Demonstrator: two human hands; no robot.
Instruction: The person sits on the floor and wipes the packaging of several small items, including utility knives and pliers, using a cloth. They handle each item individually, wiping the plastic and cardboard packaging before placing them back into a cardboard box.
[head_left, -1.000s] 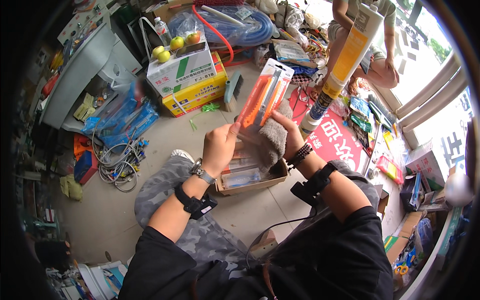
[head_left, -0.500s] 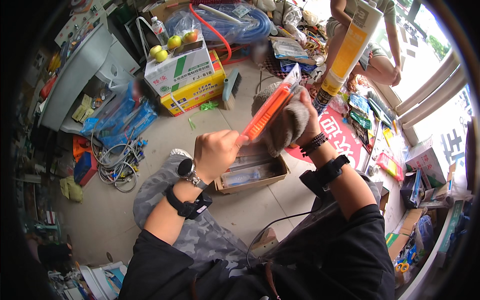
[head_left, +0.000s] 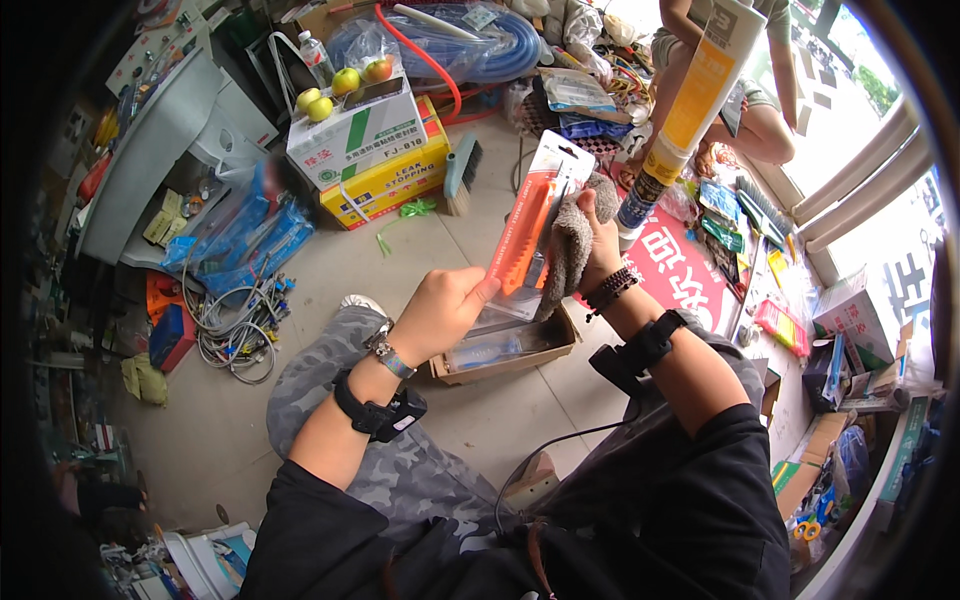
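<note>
My left hand [head_left: 440, 312] pinches the lower left edge of a blister pack [head_left: 535, 225] holding an orange-handled tool that looks like a utility knife. The pack's printed card faces me, tilted, with its hanging hole at the top. My right hand [head_left: 600, 245] is closed around a bunched grey-brown cloth [head_left: 570, 255], which presses against the pack's right side. Beneath the pack, a shallow open cardboard box [head_left: 500, 370] on the floor holds clear-wrapped packages. Just beyond my right hand rises a tall yellow-and-white sealant cartridge [head_left: 690, 105]; what supports it is not clear.
Two stacked cartons [head_left: 385, 185] with several apples [head_left: 346, 82] stand front left, beside a brush [head_left: 461, 180]. Coiled blue hose [head_left: 480, 45] lies behind. Looped cables [head_left: 235, 335] lie left. Another person [head_left: 765, 125] sits at far right. A red mat [head_left: 680, 280] lies on the floor.
The blister pack has turned from nearly edge-on to face me. My right hand and the cloth have shifted slightly left and lower along its side. My left wrist has rotated.
</note>
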